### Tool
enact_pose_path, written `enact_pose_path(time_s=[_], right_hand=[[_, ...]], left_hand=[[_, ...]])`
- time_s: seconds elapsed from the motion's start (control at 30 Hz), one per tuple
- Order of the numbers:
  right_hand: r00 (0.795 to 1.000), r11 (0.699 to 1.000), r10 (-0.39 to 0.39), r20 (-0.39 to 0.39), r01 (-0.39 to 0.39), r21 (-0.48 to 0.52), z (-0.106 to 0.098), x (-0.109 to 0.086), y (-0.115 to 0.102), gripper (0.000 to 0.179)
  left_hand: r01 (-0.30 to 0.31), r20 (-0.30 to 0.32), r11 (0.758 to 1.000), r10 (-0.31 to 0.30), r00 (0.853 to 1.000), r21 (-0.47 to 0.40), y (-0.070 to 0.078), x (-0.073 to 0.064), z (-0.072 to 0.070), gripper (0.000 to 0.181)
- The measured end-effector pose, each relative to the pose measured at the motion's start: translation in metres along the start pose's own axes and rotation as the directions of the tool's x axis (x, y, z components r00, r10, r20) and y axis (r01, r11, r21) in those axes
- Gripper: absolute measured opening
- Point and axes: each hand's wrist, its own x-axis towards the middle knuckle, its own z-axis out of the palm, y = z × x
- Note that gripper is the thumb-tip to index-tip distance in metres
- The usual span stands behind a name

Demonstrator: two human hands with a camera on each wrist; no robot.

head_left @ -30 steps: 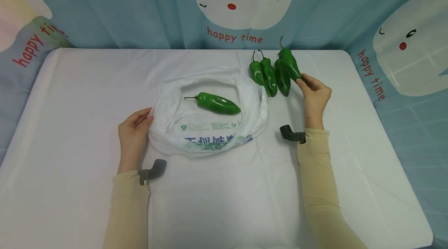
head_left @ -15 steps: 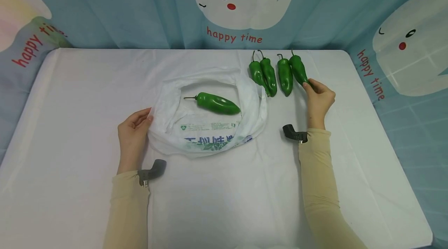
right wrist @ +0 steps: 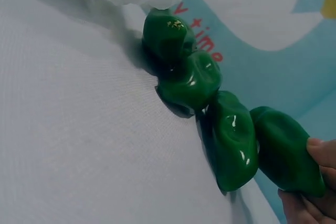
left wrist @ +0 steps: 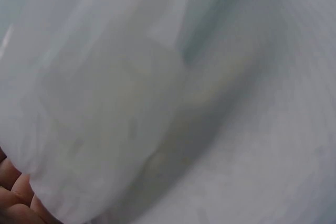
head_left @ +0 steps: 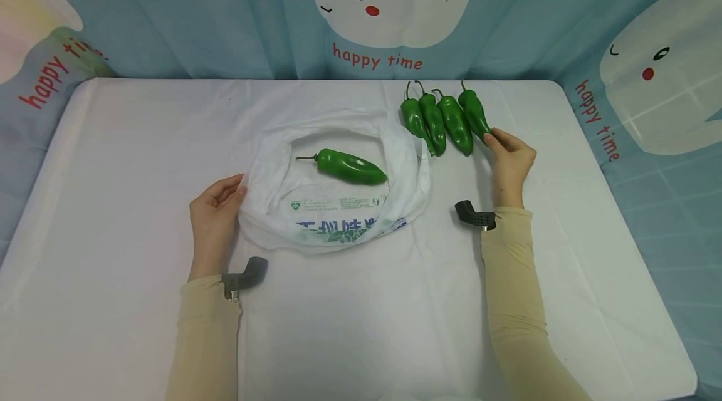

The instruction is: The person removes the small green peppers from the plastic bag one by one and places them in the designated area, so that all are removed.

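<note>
My right hand [head_left: 512, 163] pinches the lower tip of a green pepper [head_left: 475, 110], the rightmost in a row at the back of the table; its stem points away from me. In the right wrist view, thumb and fingers hold that pepper [right wrist: 286, 150] by its end. Just left of it lies another green pepper [head_left: 455, 124], with two more further left, the leftmost [head_left: 414, 118] partly covered by the bag. My left hand [head_left: 217, 213] pinches the left edge of a white plastic bag [head_left: 259, 200], spread with its mouth open. Inside the bag lies one green pepper [head_left: 350, 166].
A white cloth covers the table [head_left: 361, 319]. Behind it hangs a blue curtain [head_left: 225, 19] with whale prints, which continues along the right side. A black camera mount [head_left: 474, 216] sits on each wrist.
The held pepper has been lowered from over its neighbour to the row's right end, then shifted slightly left. The neighbouring pepper now leans left against the others. My left hand stays put.
</note>
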Motion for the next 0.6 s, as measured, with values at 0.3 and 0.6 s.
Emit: enact_pose_path(time_s=[0.3, 0.6], right_hand=[[1.000, 0.999, 0.017, -0.008, -0.018, -0.027, -0.003, 0.003, 0.007, 0.028], [0.996, 0.996, 0.048, 0.071, -0.042, -0.085, -0.003, 0.005, 0.012, 0.028]], left_hand=[[-0.006, 0.004, 1.000, 0.006, 1.000, -0.002, 0.000, 0.000, 0.000, 0.027], [0.002, -0.003, 1.000, -0.002, 1.000, 0.012, -0.001, 0.001, 0.001, 0.027]])
